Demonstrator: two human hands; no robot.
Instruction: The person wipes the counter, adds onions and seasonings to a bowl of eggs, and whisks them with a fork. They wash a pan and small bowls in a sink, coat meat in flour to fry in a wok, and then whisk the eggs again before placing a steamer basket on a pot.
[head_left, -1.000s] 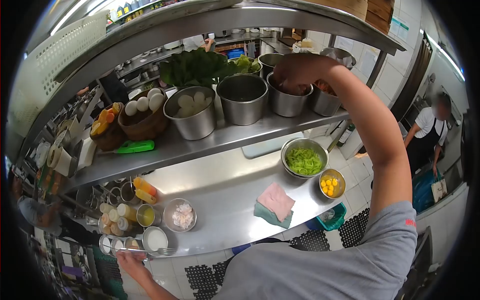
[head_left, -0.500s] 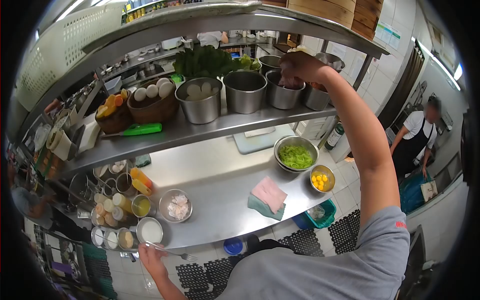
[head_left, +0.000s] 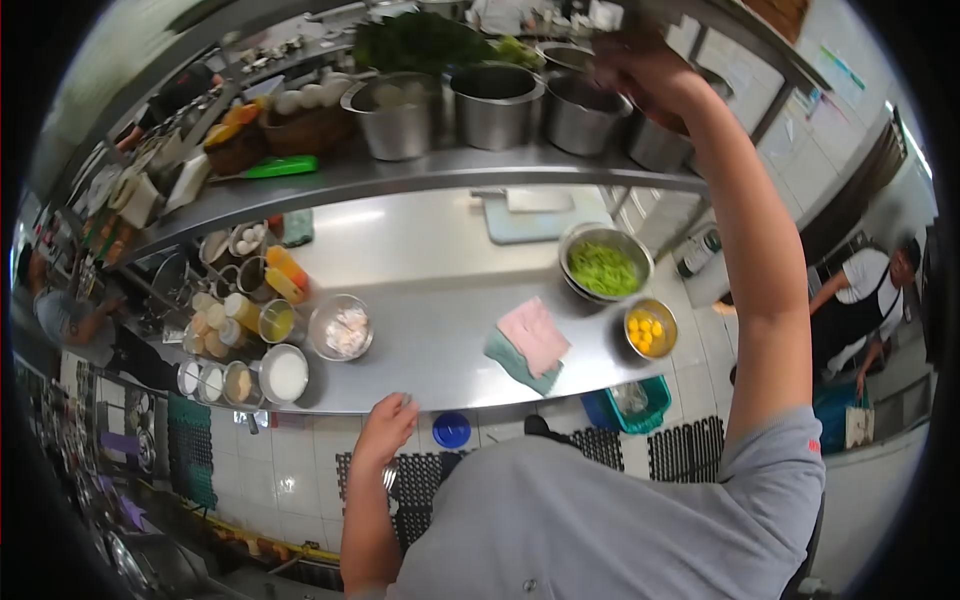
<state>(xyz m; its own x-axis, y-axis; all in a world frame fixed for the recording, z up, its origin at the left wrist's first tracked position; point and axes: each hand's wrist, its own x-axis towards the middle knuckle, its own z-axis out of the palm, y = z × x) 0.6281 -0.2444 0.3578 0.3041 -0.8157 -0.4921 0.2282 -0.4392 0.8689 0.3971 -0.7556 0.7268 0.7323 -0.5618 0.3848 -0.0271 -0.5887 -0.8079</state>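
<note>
My left hand [head_left: 386,430] hangs just off the front edge of the steel table, closed around a fork; the tines [head_left: 390,478] show below it, beside my forearm. My right hand [head_left: 640,72] is raised at the shelf, over the rim of a steel pot [head_left: 585,118]. Motion smears its fingers, and I cannot tell whether anything is in them. Beside that pot stand a second steel pot [head_left: 496,108] and one with eggs [head_left: 398,120]. Below on the table are a bowl of shredded greens [head_left: 603,270] and a small bowl of egg yolks [head_left: 650,329].
The steel shelf [head_left: 430,172] runs across above the table. A pink cloth [head_left: 534,336], a bowl of pale pieces [head_left: 343,328], a bowl of white powder or liquid [head_left: 286,375] and a cutting board with a cleaver [head_left: 540,203] lie below. Another person [head_left: 860,290] stands at right.
My right hand has lifted from inside the steel pot to above its rim. My left hand has moved right with the fork, whose tines now point down. The whole view has shifted.
</note>
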